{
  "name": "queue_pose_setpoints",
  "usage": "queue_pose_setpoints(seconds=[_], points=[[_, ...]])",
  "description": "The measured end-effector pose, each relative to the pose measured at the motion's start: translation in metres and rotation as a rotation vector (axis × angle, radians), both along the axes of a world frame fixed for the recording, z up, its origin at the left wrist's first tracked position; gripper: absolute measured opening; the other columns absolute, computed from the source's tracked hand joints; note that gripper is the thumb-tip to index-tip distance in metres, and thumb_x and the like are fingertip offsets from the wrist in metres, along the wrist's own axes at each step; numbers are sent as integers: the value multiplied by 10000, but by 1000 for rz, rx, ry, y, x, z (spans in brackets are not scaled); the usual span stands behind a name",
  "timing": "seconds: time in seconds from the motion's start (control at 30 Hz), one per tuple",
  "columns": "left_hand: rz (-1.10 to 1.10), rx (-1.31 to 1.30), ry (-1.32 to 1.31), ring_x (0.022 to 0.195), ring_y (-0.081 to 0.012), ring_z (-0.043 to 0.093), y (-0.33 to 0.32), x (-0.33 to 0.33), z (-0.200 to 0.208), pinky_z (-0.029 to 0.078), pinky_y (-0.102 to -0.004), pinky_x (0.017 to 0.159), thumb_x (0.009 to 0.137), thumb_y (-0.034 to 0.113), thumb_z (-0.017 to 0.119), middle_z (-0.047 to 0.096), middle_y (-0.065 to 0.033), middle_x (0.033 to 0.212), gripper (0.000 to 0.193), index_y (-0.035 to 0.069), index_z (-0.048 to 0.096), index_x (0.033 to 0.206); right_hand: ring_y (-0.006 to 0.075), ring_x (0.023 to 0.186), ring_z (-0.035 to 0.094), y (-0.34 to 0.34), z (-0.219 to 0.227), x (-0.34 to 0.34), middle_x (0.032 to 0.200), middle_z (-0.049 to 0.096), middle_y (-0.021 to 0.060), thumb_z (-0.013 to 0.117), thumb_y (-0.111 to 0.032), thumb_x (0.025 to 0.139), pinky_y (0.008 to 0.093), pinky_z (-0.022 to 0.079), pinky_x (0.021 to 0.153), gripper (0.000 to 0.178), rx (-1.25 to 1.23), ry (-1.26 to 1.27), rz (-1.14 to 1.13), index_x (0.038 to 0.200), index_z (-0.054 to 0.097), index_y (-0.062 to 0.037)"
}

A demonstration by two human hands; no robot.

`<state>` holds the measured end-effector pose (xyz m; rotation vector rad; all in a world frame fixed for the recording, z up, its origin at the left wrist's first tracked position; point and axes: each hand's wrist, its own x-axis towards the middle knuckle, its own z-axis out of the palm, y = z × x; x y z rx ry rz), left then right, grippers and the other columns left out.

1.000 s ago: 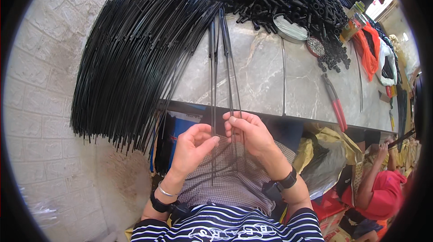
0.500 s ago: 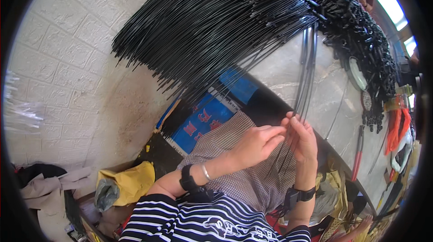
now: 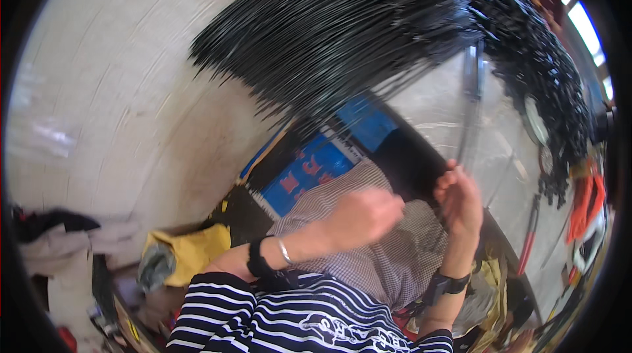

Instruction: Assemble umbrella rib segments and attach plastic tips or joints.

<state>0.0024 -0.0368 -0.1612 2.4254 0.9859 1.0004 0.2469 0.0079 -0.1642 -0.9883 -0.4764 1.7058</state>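
My right hand (image 3: 462,200) is raised at the table's near edge, its fingers curled around a few thin black rods (image 3: 472,83). The rods stretch up and away over the grey table (image 3: 438,112), with wider, shiny pieces at their far ends. My left hand (image 3: 368,213) is apart from the right one, above my checked apron (image 3: 342,228). Motion smears its fingers, so whether it pinches anything is unclear. Beyond both hands lies a large pile of long, thin black rods (image 3: 329,30), its near ends jutting past the table edge.
A heap of short black pieces (image 3: 540,56) runs along the table's far right. Near it lie a pale oval dish (image 3: 536,119), red-handled pliers (image 3: 528,234) and an orange cloth (image 3: 584,208). A yellow bag (image 3: 197,251) is at lower left, below a pale wall (image 3: 112,89).
My left hand has drawn away from the right hand and the rods, toward the left and lower. The right hand keeps the rods. The whole view has shifted a little.
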Motion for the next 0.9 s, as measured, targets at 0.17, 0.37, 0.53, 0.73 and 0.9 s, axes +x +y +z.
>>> queue_pose_setpoints(seconds=[0.17, 0.37, 0.53, 0.73, 0.9], points=[[-488, -599, 283, 798, -289, 677, -60, 22, -23, 555, -409, 645, 874, 162, 621, 655, -113, 807, 131, 38, 605, 911, 122, 769, 559, 10, -2, -4, 826, 583, 13, 558, -187, 1031, 261, 486, 617, 282, 0, -2, 25, 1231, 578, 10], [-533, -553, 411, 820, -313, 682, -78, 26, -43, 555, -423, 665, 848, 142, 592, 657, -156, 816, 148, 12, 600, 919, 116, 761, 542, 9, -3, -6, 811, 579, 10, 539, -196, 1041, 262, 471, 608, 300, 40, -27, 30, 1253, 590, 10], [-506, -558, 369, 827, -319, 683, -77, 31, -57, 557, -430, 674, 850, 121, 576, 660, -162, 813, 145, -9, 593, 914, 117, 755, 530, 7, -5, -1, 810, 573, 11, 533, -190, 1043, 262, 444, 598, 296, 47, -10, 42, 1263, 584, 3], [-517, -602, 328, 791, -336, 705, -68, 33, -56, 559, -439, 645, 846, 100, 576, 675, -178, 767, 146, -37, 606, 885, 107, 732, 506, 3, -6, 4, 789, 529, -14, 527, -239, 1050, 255, 444, 591, 311, 55, -69, 72, 1280, 565, -33], [-578, -507, 249, 769, -342, 712, -64, 31, -67, 559, -445, 629, 833, 98, 588, 681, -173, 741, 143, -35, 617, 878, 115, 715, 475, 0, -4, 7, 765, 515, 0, 496, -238, 1063, 271, 440, 599, 320, 31, -69, 27, 1285, 552, -15]])
